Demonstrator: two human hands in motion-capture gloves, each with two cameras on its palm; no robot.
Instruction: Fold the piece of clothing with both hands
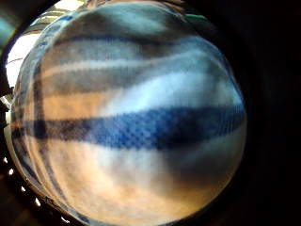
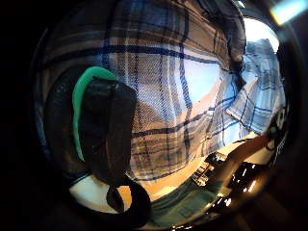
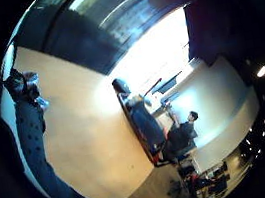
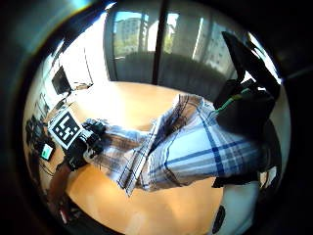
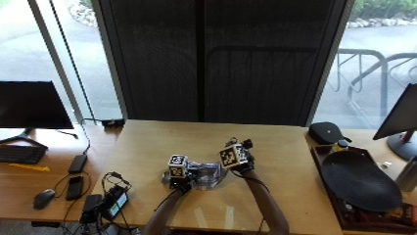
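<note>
A blue, white and brown plaid garment is bunched low over the wooden table, between my two hands. My left hand grips its left end. In the left thumb side palm view the gloved thumb lies curled over the plaid garment. The checked garment fills the left little finger side palm view, close to that palm. My right hand holds the right end a little farther from me. From there the garment stretches from its fingers across to the left hand.
At the table's left are a phone and cables, a mouse, a keyboard and a monitor. On the right sit a black tray holding a dark dish, a black pouch and another monitor.
</note>
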